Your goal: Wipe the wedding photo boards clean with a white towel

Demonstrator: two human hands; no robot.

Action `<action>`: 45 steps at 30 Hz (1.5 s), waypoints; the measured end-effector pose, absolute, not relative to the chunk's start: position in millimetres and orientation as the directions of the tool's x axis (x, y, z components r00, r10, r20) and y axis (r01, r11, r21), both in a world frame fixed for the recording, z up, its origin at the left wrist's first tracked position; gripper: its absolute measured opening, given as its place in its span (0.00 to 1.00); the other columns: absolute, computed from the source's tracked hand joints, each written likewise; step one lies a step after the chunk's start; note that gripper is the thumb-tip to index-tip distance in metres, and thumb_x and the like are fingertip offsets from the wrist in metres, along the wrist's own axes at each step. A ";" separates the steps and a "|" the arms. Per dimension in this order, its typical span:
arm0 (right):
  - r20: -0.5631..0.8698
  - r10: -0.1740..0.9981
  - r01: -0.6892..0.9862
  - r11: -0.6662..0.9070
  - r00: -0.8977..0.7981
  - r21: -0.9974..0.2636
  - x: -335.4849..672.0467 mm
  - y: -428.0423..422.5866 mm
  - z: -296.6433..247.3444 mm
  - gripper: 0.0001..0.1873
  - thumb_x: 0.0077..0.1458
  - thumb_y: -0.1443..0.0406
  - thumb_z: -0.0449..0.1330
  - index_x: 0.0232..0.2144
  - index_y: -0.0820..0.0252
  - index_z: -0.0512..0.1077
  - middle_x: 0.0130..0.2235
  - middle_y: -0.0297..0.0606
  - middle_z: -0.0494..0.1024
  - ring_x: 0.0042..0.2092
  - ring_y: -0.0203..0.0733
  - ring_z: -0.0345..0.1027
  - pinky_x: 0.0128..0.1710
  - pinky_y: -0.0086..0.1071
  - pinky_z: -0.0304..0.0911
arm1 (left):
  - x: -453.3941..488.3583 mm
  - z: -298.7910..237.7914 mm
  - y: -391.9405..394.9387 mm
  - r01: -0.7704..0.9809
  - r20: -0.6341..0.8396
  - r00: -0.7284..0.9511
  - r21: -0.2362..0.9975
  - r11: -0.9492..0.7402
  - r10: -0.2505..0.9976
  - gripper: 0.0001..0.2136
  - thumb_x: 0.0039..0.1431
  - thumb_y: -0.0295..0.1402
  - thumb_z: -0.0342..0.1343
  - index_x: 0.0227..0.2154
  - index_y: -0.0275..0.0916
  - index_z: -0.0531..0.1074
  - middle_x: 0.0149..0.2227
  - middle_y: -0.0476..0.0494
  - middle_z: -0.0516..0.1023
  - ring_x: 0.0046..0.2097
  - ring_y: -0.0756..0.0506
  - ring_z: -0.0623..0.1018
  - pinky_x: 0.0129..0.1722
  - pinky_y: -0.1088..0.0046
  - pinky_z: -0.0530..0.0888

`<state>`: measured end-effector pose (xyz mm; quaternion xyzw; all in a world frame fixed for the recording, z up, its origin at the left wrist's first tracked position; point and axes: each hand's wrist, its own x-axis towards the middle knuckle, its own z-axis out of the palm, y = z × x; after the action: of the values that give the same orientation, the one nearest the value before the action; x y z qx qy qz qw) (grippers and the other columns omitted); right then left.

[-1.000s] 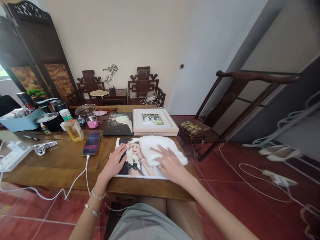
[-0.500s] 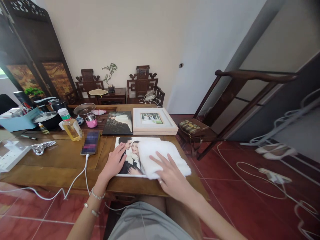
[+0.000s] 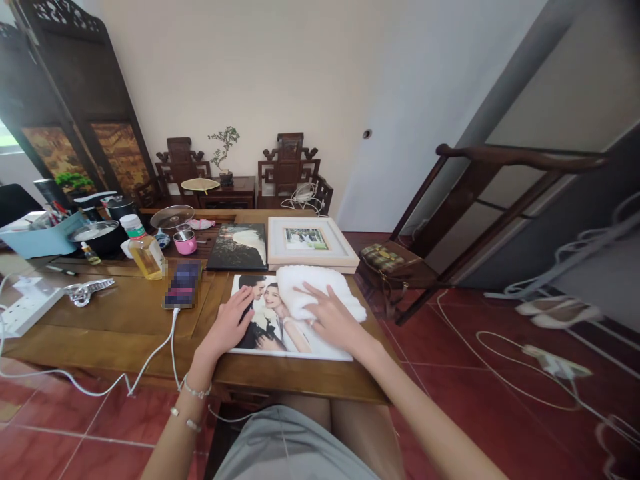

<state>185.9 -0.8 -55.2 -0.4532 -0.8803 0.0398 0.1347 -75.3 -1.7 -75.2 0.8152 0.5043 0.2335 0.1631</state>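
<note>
A glossy photo panel [image 3: 273, 327] of a couple lies flat on the wooden table [image 3: 135, 330] right in front of me. My left hand [image 3: 231, 321] rests on the panel's left side, open, fingers laid out and pressing nothing else. A folded white towel [image 3: 345, 297] covers the panel's upper right part and reaches past its right edge. Spread over this towel is my right hand [image 3: 330, 317], its fingers apart and pushing down on the cloth; a ring shows on one finger. The towel hides part of the picture.
Behind the panel lie a dark photo panel [image 3: 233, 248] and pale photo frames [image 3: 345, 255]. Left stand a charging phone [image 3: 183, 285], an oil bottle [image 3: 145, 250], a pink cup [image 3: 185, 243] and a power strip [image 3: 33, 310]. A wooden chair [image 3: 430, 223] holds a bag [image 3: 383, 259].
My right hand has slid the white towel away from me, toward the panel's far edge, uncovering the near right part of the picture. My left hand stays on the panel.
</note>
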 end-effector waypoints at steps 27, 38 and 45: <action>0.208 0.814 0.771 0.580 -0.542 -0.261 173.2 -26.1 -50.0 0.16 0.43 0.74 0.51 0.32 0.59 0.76 0.59 0.40 0.65 0.63 0.52 0.47 0.61 0.57 0.39 | -72.8 -72.3 -3.1 0.775 0.177 0.373 0.481 -0.411 0.911 0.21 0.65 0.36 0.39 0.60 0.44 0.54 0.64 0.41 0.53 0.65 0.42 0.53 0.58 0.50 0.56; 0.218 0.849 0.818 0.525 -0.482 -0.235 168.0 20.4 -52.5 0.19 0.45 0.74 0.51 0.38 0.60 0.75 0.58 0.43 0.65 0.63 0.52 0.47 0.59 0.58 0.39 | -72.4 -70.2 -3.4 0.777 0.170 0.368 0.484 -0.403 0.914 0.21 0.65 0.36 0.39 0.60 0.44 0.54 0.65 0.41 0.53 0.65 0.43 0.53 0.57 0.49 0.57; 0.182 0.816 0.774 0.578 -0.549 -0.259 169.5 -40.6 -46.2 0.16 0.44 0.74 0.51 0.31 0.60 0.76 0.60 0.41 0.63 0.64 0.52 0.43 0.61 0.59 0.35 | -71.6 -68.3 -4.8 0.776 0.154 0.353 0.502 -0.381 0.923 0.21 0.65 0.37 0.39 0.60 0.46 0.54 0.65 0.42 0.53 0.65 0.43 0.53 0.58 0.49 0.56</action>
<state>169.5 -40.6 -46.2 -0.4532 -0.8769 0.0743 0.1421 -71.6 -4.8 -68.3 0.8039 0.5284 0.2104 0.1741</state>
